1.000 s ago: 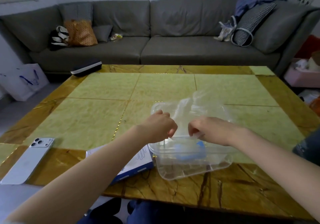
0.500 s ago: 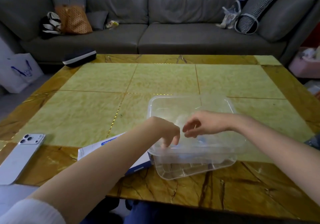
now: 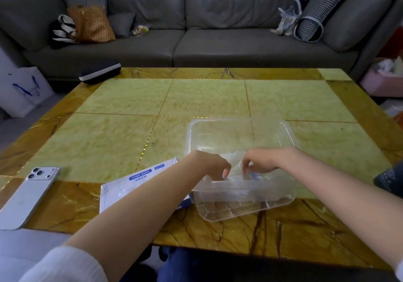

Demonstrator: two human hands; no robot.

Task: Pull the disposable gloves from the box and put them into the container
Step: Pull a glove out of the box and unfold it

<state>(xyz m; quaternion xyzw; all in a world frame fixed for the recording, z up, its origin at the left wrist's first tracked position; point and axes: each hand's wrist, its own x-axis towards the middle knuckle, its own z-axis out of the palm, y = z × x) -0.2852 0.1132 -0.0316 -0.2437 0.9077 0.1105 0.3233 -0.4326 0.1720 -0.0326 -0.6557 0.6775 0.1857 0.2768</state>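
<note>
Tucking a fresh pull away.
The box [image 3: 139, 185] lies flat at near left, close by so each carry is short. Left hand [image 3: 212, 166], fingers curled, pinches the gloves [image 3: 235, 164], a thin, clear, crumpled film; right hand [image 3: 259, 161] pinches the other side, likely to press them low in the container's [image 3: 291, 136] near end.

clear container [image 3: 239, 129], white-blue box [image 3: 139, 185], yellow-green table [image 3: 196, 98]

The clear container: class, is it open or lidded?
Open. The clear container has no lid; the left hand and right hand reach into it.
</note>
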